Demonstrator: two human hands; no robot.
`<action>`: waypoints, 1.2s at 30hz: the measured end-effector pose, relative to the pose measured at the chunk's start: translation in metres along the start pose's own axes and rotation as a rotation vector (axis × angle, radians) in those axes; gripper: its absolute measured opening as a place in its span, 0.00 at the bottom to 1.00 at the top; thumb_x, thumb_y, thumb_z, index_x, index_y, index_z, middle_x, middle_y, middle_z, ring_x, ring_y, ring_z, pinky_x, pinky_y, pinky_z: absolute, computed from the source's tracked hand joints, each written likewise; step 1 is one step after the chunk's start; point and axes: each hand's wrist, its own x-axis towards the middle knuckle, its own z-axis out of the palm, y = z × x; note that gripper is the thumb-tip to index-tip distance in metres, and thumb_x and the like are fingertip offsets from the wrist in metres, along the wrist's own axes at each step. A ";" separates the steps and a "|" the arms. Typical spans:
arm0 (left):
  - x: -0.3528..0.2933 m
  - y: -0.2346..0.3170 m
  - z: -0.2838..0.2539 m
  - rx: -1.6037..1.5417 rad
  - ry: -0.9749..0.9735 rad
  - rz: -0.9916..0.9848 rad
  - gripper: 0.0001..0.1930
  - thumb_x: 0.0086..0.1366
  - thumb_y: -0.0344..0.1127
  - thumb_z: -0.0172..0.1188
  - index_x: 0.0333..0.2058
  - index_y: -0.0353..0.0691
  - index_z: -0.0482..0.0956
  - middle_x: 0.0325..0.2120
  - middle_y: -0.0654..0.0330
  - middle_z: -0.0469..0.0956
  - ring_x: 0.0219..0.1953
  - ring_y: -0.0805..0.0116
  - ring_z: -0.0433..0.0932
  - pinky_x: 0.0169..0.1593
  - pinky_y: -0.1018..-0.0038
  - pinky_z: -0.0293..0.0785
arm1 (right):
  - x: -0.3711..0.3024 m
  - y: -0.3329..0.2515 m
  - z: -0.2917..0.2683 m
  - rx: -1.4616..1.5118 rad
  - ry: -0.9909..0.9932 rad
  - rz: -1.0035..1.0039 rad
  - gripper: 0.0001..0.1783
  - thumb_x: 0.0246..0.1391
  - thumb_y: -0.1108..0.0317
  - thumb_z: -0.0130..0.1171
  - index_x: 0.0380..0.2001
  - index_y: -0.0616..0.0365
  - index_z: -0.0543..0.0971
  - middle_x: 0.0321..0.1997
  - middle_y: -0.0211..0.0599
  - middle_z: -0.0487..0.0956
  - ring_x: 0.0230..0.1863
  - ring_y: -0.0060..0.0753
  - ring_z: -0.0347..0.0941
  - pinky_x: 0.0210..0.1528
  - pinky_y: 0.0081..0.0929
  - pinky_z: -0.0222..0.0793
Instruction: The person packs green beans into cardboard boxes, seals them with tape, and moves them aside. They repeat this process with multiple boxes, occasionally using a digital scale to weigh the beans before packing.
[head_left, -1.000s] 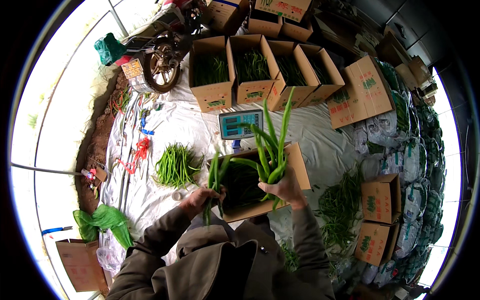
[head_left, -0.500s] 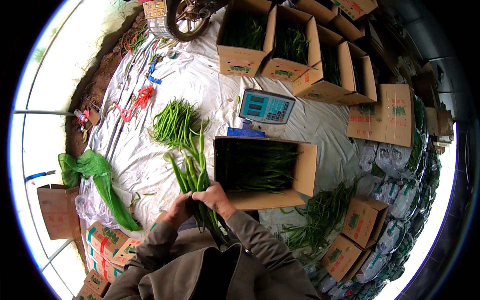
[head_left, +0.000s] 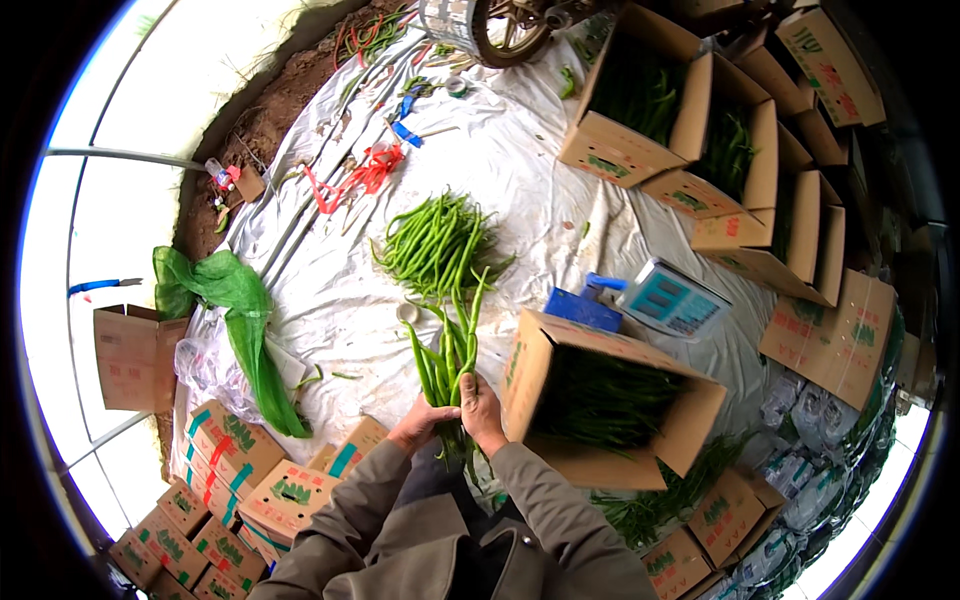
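Note:
A bunch of long green peppers (head_left: 440, 368) is gripped in front of my body, its tips fanned out away from me. My left hand (head_left: 426, 422) wraps its left side. My right hand (head_left: 482, 414) closes on its right side, thumb up along the peppers. More of the bunch hangs below my hands. Just beyond lies a loose pile of green peppers (head_left: 440, 243) on the white sheet (head_left: 330, 290). Beside my right hand stands an open cardboard box (head_left: 690, 400), with dark green peppers laid lengthwise inside it.
Past the box sits a scale with a blue keypad display (head_left: 674, 299). Several open pepper-filled boxes (head_left: 625, 150) line the far right. A tape roll (head_left: 408, 312) lies near the pile. Green netting (head_left: 245, 340) is at the left, closed cartons (head_left: 290, 497) at the lower left.
The view has turned left, so the surroundings shift rightward in the picture. Both hands still hold the pepper bunch, which now points more directly away from me.

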 end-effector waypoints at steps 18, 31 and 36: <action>0.355 0.155 -0.202 0.939 0.156 0.092 0.16 0.48 0.26 0.68 0.38 0.31 0.80 0.29 0.63 0.82 0.28 0.76 0.77 0.34 0.75 0.75 | 0.371 0.145 0.185 0.636 0.086 -0.003 0.26 0.72 0.52 0.42 0.57 0.64 0.72 0.52 0.42 0.77 0.52 0.34 0.70 0.58 0.29 0.62; 0.427 0.148 -0.259 0.996 0.266 0.019 0.21 0.50 0.27 0.70 0.44 0.29 0.78 0.36 0.56 0.83 0.35 0.69 0.80 0.41 0.73 0.77 | 0.412 0.177 0.204 0.587 0.095 0.127 0.19 0.69 0.61 0.48 0.55 0.64 0.70 0.52 0.41 0.77 0.51 0.32 0.71 0.56 0.32 0.67; 0.502 0.158 -0.308 1.299 0.231 0.209 0.22 0.57 0.43 0.71 0.45 0.36 0.79 0.29 0.58 0.83 0.26 0.72 0.78 0.31 0.72 0.75 | 0.449 0.234 0.271 0.362 0.353 0.007 0.34 0.58 0.76 0.52 0.68 0.65 0.59 0.68 0.58 0.65 0.69 0.49 0.60 0.71 0.39 0.54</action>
